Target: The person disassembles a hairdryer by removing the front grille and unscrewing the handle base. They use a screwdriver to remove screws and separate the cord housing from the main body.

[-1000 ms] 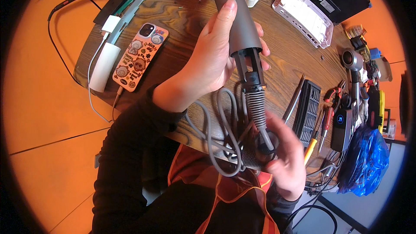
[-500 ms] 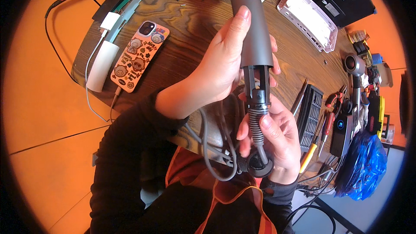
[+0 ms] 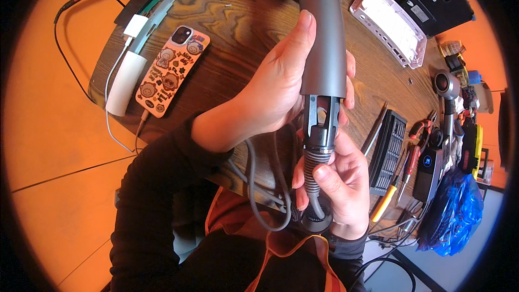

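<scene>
A grey hair dryer (image 3: 323, 43) with two round buttons on its handle is held over the table, its head partly cut off at the top edge. My left hand (image 3: 278, 81) wraps round the handle, thumb along the front. From the handle's lower end sticks out a black inner frame (image 3: 320, 135) with an open slot. Below it, my right hand (image 3: 348, 184) grips the ribbed cord sleeve (image 3: 312, 176) between thumb and fingers. A round black collar (image 3: 318, 220) sits on the cord under that hand. The grey cord (image 3: 252, 194) hangs in a loop to the left.
A phone in a patterned case (image 3: 172, 73) lies left on the wooden table (image 3: 232, 38). At right are a screwdriver bit case (image 3: 388, 151), a yellow-handled screwdriver (image 3: 384, 204), a second hair dryer (image 3: 447, 89) and a blue plastic bag (image 3: 451, 213). A soldering iron (image 3: 81, 1) stands far left.
The hair dryer has shifted a little right and down. The inner frame looks turned, its slot now facing me more. Both hands keep their hold.
</scene>
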`<control>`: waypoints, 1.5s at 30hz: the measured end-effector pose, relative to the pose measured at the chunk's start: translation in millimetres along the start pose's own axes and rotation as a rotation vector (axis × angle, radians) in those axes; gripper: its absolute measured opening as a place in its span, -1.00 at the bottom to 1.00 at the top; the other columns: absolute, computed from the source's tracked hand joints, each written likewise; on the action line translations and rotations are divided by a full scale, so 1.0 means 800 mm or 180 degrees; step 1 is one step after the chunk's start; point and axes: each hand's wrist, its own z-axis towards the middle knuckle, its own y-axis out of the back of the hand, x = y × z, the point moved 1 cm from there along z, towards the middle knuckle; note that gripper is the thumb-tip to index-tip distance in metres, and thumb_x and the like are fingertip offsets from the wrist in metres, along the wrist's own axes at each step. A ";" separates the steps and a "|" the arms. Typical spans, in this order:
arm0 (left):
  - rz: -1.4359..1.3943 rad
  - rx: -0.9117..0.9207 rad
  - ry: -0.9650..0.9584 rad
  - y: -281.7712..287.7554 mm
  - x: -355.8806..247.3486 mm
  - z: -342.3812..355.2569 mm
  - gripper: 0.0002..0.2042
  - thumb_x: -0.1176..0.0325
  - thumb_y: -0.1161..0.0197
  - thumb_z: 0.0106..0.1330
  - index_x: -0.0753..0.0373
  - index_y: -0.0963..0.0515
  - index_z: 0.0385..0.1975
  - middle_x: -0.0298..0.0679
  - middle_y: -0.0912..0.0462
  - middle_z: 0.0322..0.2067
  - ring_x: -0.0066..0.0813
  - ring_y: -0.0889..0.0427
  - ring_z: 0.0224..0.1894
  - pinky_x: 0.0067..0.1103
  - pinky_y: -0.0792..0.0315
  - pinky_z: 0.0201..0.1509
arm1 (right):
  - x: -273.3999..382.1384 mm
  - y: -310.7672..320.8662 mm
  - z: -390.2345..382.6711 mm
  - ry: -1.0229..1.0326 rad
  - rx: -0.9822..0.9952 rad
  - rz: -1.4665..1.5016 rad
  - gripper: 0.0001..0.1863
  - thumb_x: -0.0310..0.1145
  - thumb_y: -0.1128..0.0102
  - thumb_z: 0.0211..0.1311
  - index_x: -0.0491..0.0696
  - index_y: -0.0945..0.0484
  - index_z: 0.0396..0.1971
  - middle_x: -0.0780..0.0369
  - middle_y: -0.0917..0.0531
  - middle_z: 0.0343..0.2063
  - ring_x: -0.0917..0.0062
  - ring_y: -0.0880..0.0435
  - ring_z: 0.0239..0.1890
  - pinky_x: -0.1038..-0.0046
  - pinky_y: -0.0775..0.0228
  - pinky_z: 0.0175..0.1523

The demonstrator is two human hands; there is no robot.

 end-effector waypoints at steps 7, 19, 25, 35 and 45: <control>0.0812 -0.0785 -0.0184 -0.002 0.005 0.002 -0.53 -0.11 0.17 0.34 0.24 -0.22 -0.15 -0.17 -0.46 -0.35 -0.38 -0.58 -0.49 -0.51 -0.57 -0.43 | 0.006 0.010 0.006 0.0394 -0.0757 -0.0606 -0.59 -0.46 -0.09 0.22 -0.29 -0.27 0.02 0.13 -0.61 -0.46 0.56 -0.62 -0.48 0.60 -0.51 -0.34; -0.0441 -0.0026 0.0254 0.001 0.002 0.003 -0.57 0.14 -0.01 0.30 0.27 -0.19 0.04 -0.10 -0.47 -0.08 -0.18 -0.53 -0.02 -0.51 -0.50 -0.24 | -0.004 0.014 0.013 0.0228 0.0206 0.0454 -0.44 -0.10 -0.01 0.28 -0.32 -0.27 0.02 0.08 -0.56 -0.51 0.58 -0.53 -0.64 0.67 -0.36 -0.56; -0.0384 0.0153 0.0355 0.001 0.001 0.001 -0.57 0.13 0.05 0.30 0.25 -0.18 0.07 -0.10 -0.47 -0.06 -0.20 -0.53 -0.02 -0.53 -0.49 -0.42 | -0.004 0.004 0.007 -0.0072 0.0118 0.1970 -0.36 -0.03 0.13 0.33 -0.37 -0.13 0.06 0.05 -0.50 -0.58 0.64 -0.39 -0.80 0.72 -0.16 -0.76; -0.0393 0.0336 0.0759 0.005 -0.004 -0.002 -0.58 0.15 0.06 0.32 0.26 -0.14 0.07 -0.12 -0.50 -0.10 -0.21 -0.60 -0.12 -0.56 -0.47 -0.54 | -0.002 0.000 0.005 -0.0083 0.0030 0.2093 -0.37 -0.03 0.22 0.36 -0.36 -0.12 0.07 0.08 -0.48 -0.60 0.65 -0.37 -0.82 0.72 -0.15 -0.77; -0.0571 0.0154 0.0758 0.000 -0.002 -0.003 -0.59 0.17 -0.04 0.32 0.28 -0.17 0.03 -0.12 -0.50 -0.16 -0.22 -0.63 -0.20 -0.48 -0.53 -0.21 | -0.003 0.001 0.004 -0.0012 -0.0030 0.2004 -0.37 -0.02 0.29 0.38 -0.35 -0.16 0.11 0.13 -0.44 -0.63 0.69 -0.26 -0.85 0.72 -0.09 -0.78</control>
